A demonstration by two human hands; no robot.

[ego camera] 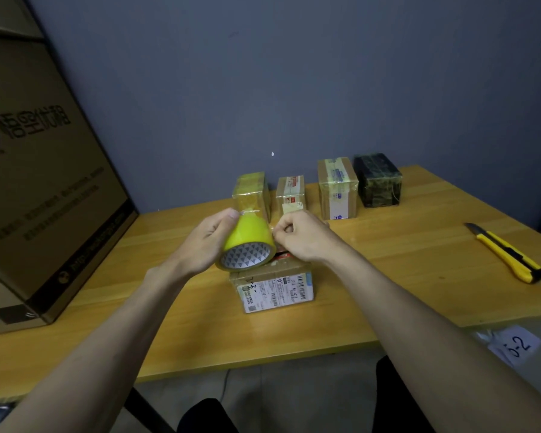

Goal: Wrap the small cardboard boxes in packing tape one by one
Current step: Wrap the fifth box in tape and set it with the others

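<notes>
My left hand [205, 242] grips a yellow roll of packing tape [247, 243] held in the air above the table. My right hand [300, 235] is at the roll's right side, its fingertips pinching the loose tape end. Directly below the roll a small cardboard box [275, 287] with a white shipping label lies on the wooden table [388, 260]. Along the wall stand several other small boxes: a tape-wrapped one [252, 190], a labelled one [290, 190], a taller one [338, 187] and a dark one [378, 179].
A yellow utility knife [509, 254] lies on the table at the right. A large cardboard carton [44, 189] fills the left side and rests on the table. A plastic bag with a white tag [514, 343] sits at the near right edge.
</notes>
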